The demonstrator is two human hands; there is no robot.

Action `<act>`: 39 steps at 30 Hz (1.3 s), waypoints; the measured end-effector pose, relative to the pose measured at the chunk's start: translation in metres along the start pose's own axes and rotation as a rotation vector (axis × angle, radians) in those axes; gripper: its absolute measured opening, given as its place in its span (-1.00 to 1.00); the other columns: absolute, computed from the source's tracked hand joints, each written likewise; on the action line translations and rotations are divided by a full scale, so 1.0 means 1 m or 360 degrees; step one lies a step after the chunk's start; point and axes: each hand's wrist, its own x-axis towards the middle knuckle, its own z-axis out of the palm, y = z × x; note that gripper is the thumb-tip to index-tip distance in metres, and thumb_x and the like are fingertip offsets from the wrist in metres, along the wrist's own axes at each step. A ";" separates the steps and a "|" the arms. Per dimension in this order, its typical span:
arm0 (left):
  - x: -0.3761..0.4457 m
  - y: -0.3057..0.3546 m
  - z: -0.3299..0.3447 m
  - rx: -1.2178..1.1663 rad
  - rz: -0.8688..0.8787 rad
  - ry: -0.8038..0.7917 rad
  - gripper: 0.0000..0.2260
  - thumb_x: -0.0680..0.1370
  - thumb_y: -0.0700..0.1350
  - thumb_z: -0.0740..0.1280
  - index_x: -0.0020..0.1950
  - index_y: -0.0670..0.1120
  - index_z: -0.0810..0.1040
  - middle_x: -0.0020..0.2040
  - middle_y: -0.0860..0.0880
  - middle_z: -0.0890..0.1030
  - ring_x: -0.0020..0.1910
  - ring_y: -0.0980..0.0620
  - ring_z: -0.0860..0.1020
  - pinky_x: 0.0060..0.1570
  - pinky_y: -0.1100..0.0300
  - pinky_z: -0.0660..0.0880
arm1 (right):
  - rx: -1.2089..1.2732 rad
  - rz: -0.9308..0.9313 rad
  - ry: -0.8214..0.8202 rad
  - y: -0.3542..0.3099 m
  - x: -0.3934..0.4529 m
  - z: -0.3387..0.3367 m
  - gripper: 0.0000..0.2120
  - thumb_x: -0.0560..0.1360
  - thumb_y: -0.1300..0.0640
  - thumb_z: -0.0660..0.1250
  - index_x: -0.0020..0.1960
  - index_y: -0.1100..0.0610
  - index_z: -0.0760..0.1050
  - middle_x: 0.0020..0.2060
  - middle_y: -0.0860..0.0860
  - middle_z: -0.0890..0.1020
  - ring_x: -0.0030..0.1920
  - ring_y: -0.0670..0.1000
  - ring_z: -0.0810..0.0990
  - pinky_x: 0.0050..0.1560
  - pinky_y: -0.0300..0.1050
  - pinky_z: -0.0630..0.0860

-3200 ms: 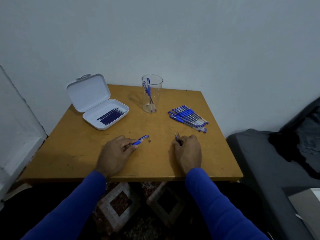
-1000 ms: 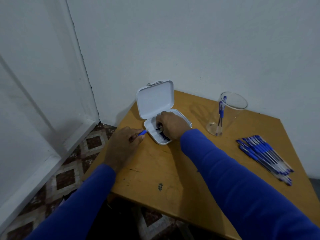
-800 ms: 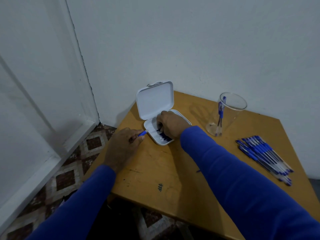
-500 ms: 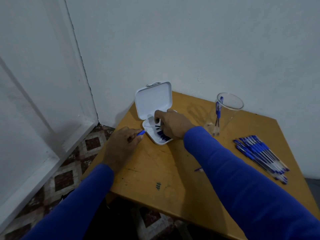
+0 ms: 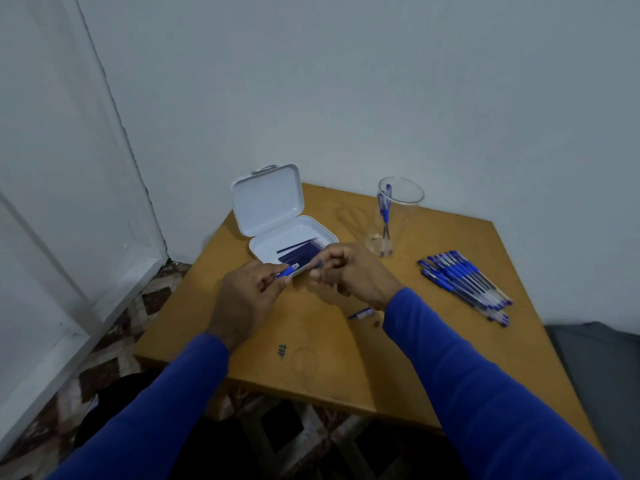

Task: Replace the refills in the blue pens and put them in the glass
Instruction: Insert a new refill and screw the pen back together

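Note:
My left hand (image 5: pixel 246 299) grips a blue pen barrel (image 5: pixel 287 270), its open end pointing right. My right hand (image 5: pixel 353 275) is close beside it and pinches a thin dark refill (image 5: pixel 317 264) between thumb and fingers, its tip toward the barrel. Just behind the hands lies the open white box (image 5: pixel 273 237) with several dark blue refills (image 5: pixel 303 252). The clear glass (image 5: pixel 394 216) stands at the back with a blue pen (image 5: pixel 385 209) inside. A pile of several blue pens (image 5: pixel 464 282) lies at the right of the wooden table (image 5: pixel 346 358).
A small pen part (image 5: pixel 360 313) and a tiny dark piece (image 5: pixel 376 323) lie on the table under my right forearm. The white wall runs behind the table, a white door frame stands at the left, patterned floor lies below, and grey fabric (image 5: pixel 595 368) sits at the right.
My right hand has come out of the white box with a refill and moved to the barrel in my left hand. Both hands have shifted right, toward the table's middle.

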 end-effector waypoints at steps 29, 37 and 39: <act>-0.039 0.085 0.084 -0.0038 0.0115 -0.0373 -0.77 0.56 -0.01 0.44 0.21 0.06 0.67 -0.19 0.15 0.56 -0.22 0.15 0.53 -0.25 0.29 0.45 | 0.0629 -0.0013 0.1012 0.048 -0.111 -0.021 -0.76 0.70 0.07 0.19 0.14 0.28 0.38 -0.19 0.26 0.71 -0.23 0.26 0.73 -0.38 -0.03 0.65; -0.042 0.083 0.084 -0.0040 0.0101 -0.0380 -0.76 0.56 -0.02 0.43 0.23 0.05 0.65 -0.18 0.15 0.57 -0.16 0.18 0.52 -0.21 0.41 0.41 | 0.0589 -0.0004 0.1053 0.048 -0.109 -0.016 -0.76 0.69 0.08 0.21 0.12 0.29 0.40 -0.18 0.25 0.70 -0.26 0.18 0.71 -0.37 -0.05 0.65; -0.043 0.082 0.083 -0.0070 0.0094 -0.0372 -0.76 0.57 -0.03 0.43 0.23 0.02 0.66 -0.17 0.15 0.57 -0.13 0.19 0.52 -0.18 0.44 0.42 | 0.0591 0.0013 0.1048 0.048 -0.109 -0.013 -0.75 0.69 0.08 0.22 0.12 0.30 0.41 -0.18 0.24 0.70 -0.27 0.15 0.71 -0.37 -0.04 0.65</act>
